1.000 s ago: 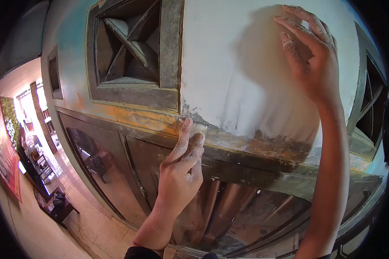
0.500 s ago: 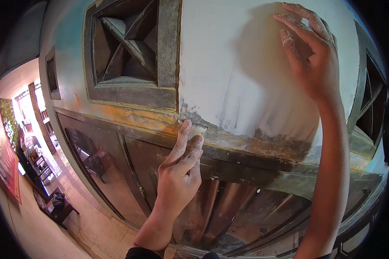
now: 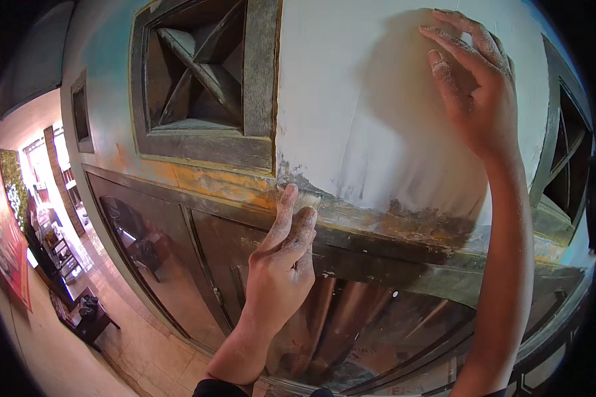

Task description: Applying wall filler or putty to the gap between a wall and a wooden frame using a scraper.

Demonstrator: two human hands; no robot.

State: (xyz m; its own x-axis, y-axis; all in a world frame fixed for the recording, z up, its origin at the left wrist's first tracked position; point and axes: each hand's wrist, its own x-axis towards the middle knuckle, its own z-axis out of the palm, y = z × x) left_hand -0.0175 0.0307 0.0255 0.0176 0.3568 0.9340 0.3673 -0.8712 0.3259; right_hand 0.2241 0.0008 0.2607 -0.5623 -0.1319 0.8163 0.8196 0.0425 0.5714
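Observation:
My left hand (image 3: 283, 264) is closed round a small flat scraper (image 3: 309, 198), with two fingers stretched along it. Its pale, thin blade lies against the lower edge of the white wall patch (image 3: 331, 106), just above the dark wooden frame; the rest of the tool is hidden in the hand. Higher up on the right, my right hand (image 3: 480, 92) holds nothing. Its fingers are apart and slightly bent, close to the white surface, where they cast a shadow; whether they touch it I cannot tell. Pale dust coats the fingers of both hands.
Left of the white patch is a square wooden vent (image 3: 195, 73) with crossed slats. An orange-stained strip (image 3: 218, 186) runs beneath it. Glass panes in a dark frame (image 3: 404, 281) sit below, and another vent (image 3: 566, 159) is at right. A dark table (image 3: 89, 321) stands at far left.
My left hand and the scraper appear slightly further right, along with a small shift of the view. My right hand keeps its pose.

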